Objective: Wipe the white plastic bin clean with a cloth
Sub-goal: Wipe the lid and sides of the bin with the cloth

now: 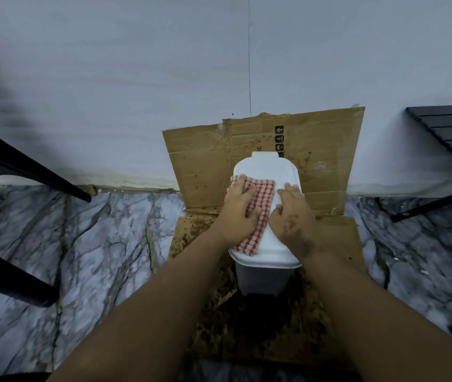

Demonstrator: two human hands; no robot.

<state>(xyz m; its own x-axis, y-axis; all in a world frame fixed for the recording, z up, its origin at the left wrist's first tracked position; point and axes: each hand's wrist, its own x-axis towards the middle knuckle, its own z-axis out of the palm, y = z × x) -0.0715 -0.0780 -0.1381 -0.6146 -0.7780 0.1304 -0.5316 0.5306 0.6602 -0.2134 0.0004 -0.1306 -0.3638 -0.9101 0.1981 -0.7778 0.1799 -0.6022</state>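
Note:
The white plastic bin (266, 169) stands on stained cardboard against the wall, its lid closed. A red-and-white checked cloth (260, 213) lies spread over the left half of the lid. My left hand (240, 208) presses flat on the cloth with its fingers spread. My right hand (292, 213) rests flat on the bare right side of the lid, thumb at the cloth's edge; dark smears mark the back of this hand. The bin's lower body (260, 279) shows below the lid.
A flattened cardboard sheet (200, 161) leans on the white wall and runs out over the marble floor (95, 244), speckled with brown dirt. Black chair legs (26, 166) stand at the left. A dark slatted table (448, 133) with a black leg is at the right.

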